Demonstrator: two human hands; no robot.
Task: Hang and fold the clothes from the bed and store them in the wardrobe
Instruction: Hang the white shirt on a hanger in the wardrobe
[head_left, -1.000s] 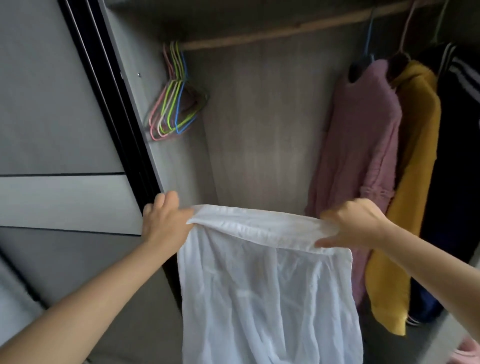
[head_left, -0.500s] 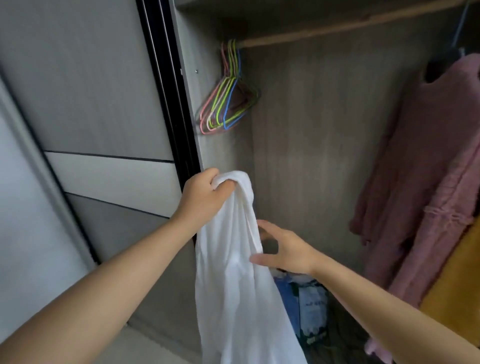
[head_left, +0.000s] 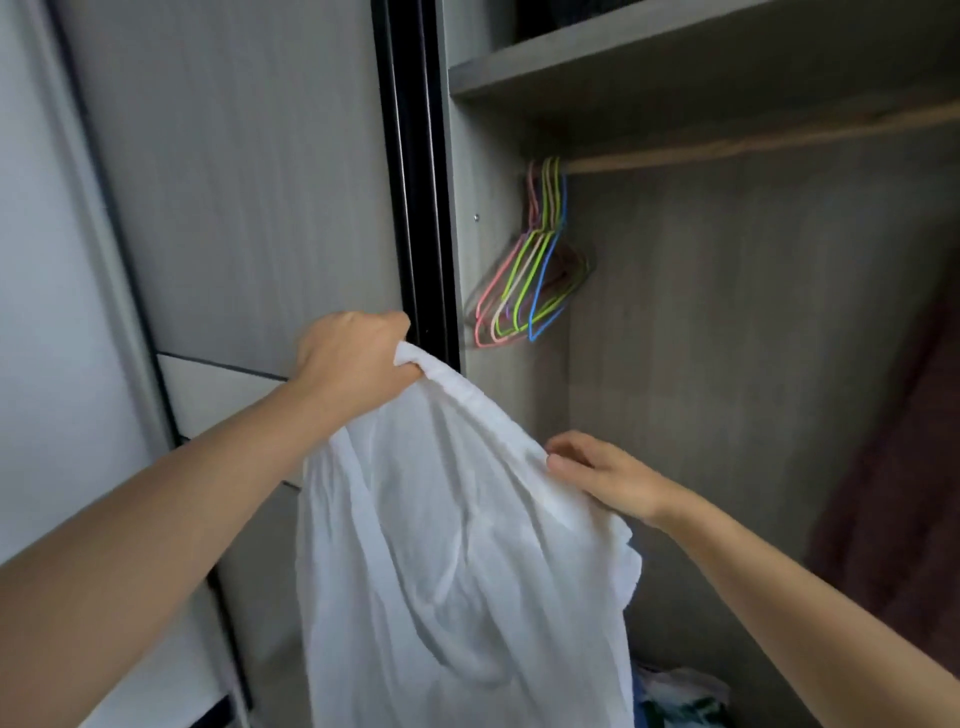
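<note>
you have a single view, from the camera on your head, facing forward and slightly up into the open wardrobe (head_left: 727, 312) at close range; its rail (head_left: 753, 145) and shelf (head_left: 675, 57) sit high in frame, the sliding door (head_left: 234, 182) fills the left.

Left hand (head_left: 353, 358): grips top of white garment (head_left: 457, 545).
Right hand (head_left: 602, 478): fingers (head_left: 563, 460) touch the garment's edge.
Hangers (head_left: 530, 280): coloured, on wardrobe rail (head_left: 753, 145).
</note>
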